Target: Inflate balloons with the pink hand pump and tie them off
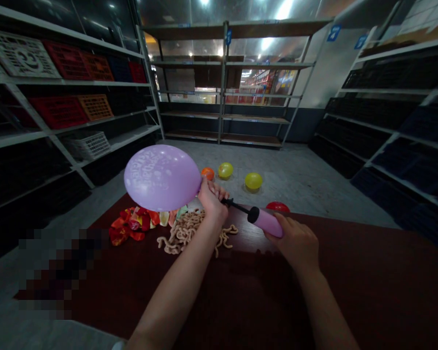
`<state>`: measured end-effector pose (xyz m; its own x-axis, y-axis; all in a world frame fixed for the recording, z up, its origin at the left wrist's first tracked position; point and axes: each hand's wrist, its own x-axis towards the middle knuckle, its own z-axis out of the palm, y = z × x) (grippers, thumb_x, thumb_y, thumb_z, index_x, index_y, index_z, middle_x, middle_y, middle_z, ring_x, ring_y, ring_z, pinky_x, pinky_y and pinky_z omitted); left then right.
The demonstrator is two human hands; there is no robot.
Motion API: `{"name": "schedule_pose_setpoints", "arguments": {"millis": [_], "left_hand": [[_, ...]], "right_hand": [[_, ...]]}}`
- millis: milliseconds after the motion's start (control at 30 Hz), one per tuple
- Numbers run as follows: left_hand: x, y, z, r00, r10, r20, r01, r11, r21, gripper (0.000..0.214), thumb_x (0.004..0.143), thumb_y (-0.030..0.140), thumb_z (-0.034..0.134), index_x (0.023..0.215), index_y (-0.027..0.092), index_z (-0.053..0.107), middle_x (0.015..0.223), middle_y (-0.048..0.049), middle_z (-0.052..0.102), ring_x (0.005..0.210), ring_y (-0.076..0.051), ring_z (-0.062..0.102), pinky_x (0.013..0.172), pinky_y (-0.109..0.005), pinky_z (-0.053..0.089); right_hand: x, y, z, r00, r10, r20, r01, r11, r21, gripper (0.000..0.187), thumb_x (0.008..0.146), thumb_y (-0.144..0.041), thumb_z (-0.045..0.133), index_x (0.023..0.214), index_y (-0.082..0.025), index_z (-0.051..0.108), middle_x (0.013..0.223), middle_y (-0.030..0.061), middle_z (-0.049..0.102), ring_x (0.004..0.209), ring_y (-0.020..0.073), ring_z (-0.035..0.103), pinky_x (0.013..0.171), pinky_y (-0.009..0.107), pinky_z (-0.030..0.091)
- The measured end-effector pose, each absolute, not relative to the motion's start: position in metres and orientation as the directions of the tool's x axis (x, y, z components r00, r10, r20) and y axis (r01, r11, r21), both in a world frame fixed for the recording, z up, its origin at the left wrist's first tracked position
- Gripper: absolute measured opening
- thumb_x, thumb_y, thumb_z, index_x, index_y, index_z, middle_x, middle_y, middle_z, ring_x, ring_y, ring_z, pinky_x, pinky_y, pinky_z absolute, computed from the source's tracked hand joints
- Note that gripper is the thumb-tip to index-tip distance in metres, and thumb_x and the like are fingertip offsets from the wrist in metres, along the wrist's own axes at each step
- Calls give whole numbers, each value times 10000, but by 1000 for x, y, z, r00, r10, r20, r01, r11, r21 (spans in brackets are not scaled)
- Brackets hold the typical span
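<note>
Head view, with clock directions taken from the left hand [212, 197]: a printed lilac balloon [162, 177], plump with air, hangs at 10 o'clock over the table [350, 257], its neck end gathered in that hand's curled fingers, which also meet the pump's black shaft end. At 4 o'clock the right hand [299, 240] wraps closely around the pink handle of the balloon pump [270, 223]. The left fingers hide the neck, so I cannot tell how well the nozzle is seated. A slack left pinch would likely let the neck slip and air rush out; pulling the 2 hands apart, or tilting the pump, could drag the nozzle free. Too much air might burst the taut skin. Limp uninflated balloons [129, 226] lie at 8 o'clock and beige twisted strands [188, 228] at 7, near enough that a dropped neck could tangle there. On the floor, 2 yellow balloons [225, 170] sit between 1 and 3 o'clock, with an orange balloon [207, 173] at 12.
</note>
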<state>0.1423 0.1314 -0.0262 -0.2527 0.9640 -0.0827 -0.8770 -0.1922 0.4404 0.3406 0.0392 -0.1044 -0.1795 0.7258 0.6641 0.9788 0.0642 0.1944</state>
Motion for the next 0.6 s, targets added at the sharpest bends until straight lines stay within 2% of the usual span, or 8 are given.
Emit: {"name": "schedule_pose_setpoints", "arguments": {"millis": [200, 333, 400, 500, 600], "left_hand": [[179, 117, -45, -158, 985, -63, -900, -118, 420, 589, 800, 554, 652, 529, 200, 266, 375, 81, 237, 284, -70, 234, 328, -231, 203], [174, 118, -39, -135, 983, -128, -906, -70, 417, 587, 835, 555, 614, 539, 197, 255, 379, 83, 223, 287, -63, 210, 334, -225, 192], [168, 120, -32, -128, 978, -162, -907, -49, 418, 557, 883, 501, 570, 545, 196, 249, 382, 81, 216, 292, -64, 200, 342, -228, 189], [156, 125, -25, -119, 979, -164, -904, -39, 426, 513, 937, 403, 501, 546, 193, 244, 385, 78, 209, 300, -66, 200, 358, -230, 194], [140, 132, -22, -135, 980, -146, -897, -59, 438, 530, 931, 437, 513, 551, 195, 234, 395, 86, 204, 310, -58, 196, 378, -228, 208]], "right_hand": [[330, 36, -100, -196, 726, 659, 975, 71, 212, 395, 822, -465, 600, 1082, -176, 671, 798, 45, 688, 649, 179, 580, 650, 308, 338], [326, 33, -93, -178, 735, 654, 981, 79, 178, 413, 845, -486, 570, 1110, -184, 662, 801, 44, 696, 648, 173, 575, 640, 305, 320], [323, 33, -90, -164, 727, 666, 984, 75, 160, 425, 860, -506, 553, 1117, -185, 659, 797, 46, 696, 660, 175, 578, 638, 304, 316], [322, 35, -89, -160, 722, 673, 986, 83, 145, 424, 871, -516, 537, 1106, -185, 659, 801, 46, 694, 682, 176, 581, 640, 300, 316], [326, 38, -93, -141, 732, 666, 988, 68, 135, 425, 862, -528, 541, 1094, -192, 661, 840, 55, 695, 707, 180, 576, 647, 304, 314]]}}
